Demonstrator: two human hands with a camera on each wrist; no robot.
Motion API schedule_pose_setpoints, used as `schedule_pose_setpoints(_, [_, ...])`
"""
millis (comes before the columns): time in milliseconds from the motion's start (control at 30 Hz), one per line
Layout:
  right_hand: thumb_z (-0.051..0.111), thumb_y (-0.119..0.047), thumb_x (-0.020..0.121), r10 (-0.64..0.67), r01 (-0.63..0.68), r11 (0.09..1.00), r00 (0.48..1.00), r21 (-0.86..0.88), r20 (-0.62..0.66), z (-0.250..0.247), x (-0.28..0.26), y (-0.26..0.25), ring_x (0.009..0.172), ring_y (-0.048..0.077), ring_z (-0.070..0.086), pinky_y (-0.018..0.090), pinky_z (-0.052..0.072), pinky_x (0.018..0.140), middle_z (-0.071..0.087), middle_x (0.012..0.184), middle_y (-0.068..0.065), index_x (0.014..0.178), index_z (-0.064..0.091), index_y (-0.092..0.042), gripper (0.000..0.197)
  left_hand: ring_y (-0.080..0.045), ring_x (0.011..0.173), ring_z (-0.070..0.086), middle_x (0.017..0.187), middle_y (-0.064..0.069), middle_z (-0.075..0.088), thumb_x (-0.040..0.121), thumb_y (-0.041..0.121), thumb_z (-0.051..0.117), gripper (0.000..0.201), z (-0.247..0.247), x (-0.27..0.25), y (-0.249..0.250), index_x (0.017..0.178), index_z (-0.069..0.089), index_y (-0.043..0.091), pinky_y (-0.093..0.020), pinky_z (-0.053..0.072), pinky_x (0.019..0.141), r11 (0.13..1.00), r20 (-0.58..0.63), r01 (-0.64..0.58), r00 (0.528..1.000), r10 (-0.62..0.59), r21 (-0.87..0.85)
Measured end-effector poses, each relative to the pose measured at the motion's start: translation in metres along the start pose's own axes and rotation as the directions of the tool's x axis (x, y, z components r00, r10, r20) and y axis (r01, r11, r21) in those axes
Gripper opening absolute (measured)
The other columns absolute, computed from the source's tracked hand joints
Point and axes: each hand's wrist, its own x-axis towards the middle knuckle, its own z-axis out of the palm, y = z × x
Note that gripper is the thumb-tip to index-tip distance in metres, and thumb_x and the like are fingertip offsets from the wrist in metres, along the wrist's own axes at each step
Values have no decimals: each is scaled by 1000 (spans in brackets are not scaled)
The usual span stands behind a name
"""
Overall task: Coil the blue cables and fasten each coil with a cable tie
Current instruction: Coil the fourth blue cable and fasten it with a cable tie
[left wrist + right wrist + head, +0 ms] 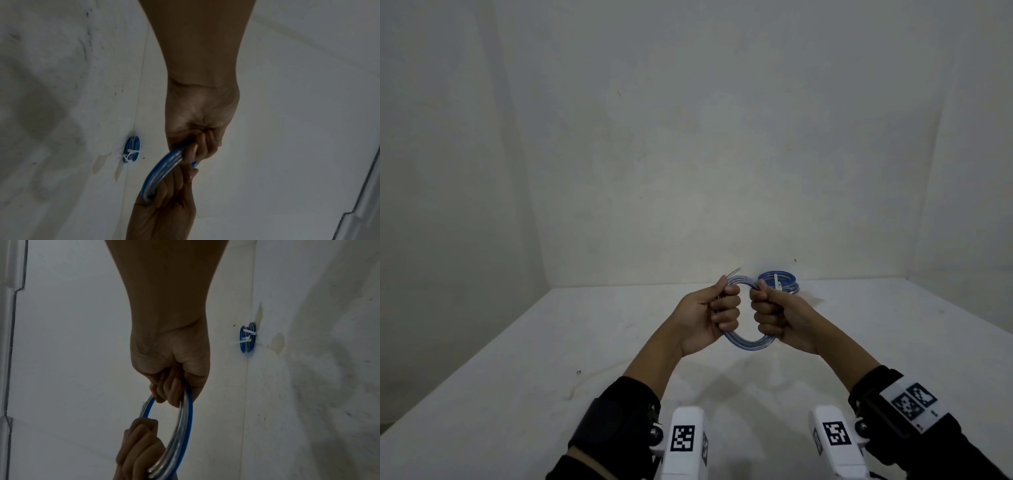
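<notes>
A coil of blue cable (748,344) hangs in the air above the white table (534,359). My left hand (724,308) grips its left side in a fist, and my right hand (767,315) grips its right side the same way. A loose cable end (734,272) pokes up past my left thumb. In the left wrist view the left hand (197,142) and the right hand (164,203) clasp the coil (162,168). In the right wrist view the right hand (172,382) and the left hand (139,443) hold the coil (185,426). No loose cable tie shows.
Two blue coils (784,282) bound with white ties (244,340) lie stacked at the table's back edge against the wall, also visible as tied coils (131,150). White walls close the back and left. Wrist camera mounts (686,442) sit low in the head view.
</notes>
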Motion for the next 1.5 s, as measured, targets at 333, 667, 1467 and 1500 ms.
schedule_pose_setpoints(333, [63, -24, 92, -378, 302, 458, 918, -836, 124, 28, 7, 21, 110, 0, 57, 12, 51, 82, 54, 126, -19, 134, 51, -36, 46, -5, 44, 15, 52, 9, 24, 100, 29, 38, 33, -28, -35, 3, 72, 46, 15, -18, 13, 44, 985, -201, 26, 979, 9, 169])
schedule_pose_setpoints(667, [69, -10, 86, -472, 379, 247, 851, -892, 231, 85, 31, 71, 89, 7, 68, 15, 51, 84, 76, 101, 1, 112, 73, -15, 26, -5, 39, 23, 51, 8, 27, 100, 35, 35, 40, -67, -104, 6, 89, 59, 5, -18, 20, 41, 992, -323, 97, 944, -67, 78])
schedule_pose_setpoints(1467, [57, -17, 94, 257, 182, -16, 951, -983, 172, 157, 118, 159, 145, 23, 26, 37, 23, 118, 29, 157, 4, 150, 31, -23, 61, -4, 32, 21, 39, 11, 29, 100, 28, 38, 32, -131, -186, 62, 73, 47, 14, -16, 17, 34, 886, -681, -122, 595, 426, 447])
schedule_pose_setpoints(1500, [55, -17, 95, 269, 190, -31, 947, -981, 175, 161, 123, 162, 147, 22, 22, 37, 20, 119, 25, 159, 3, 151, 28, -23, 62, -4, 33, 21, 40, 11, 30, 100, 28, 38, 32, -132, -186, 62, 74, 47, 14, -16, 18, 34, 887, -684, -118, 593, 424, 447])
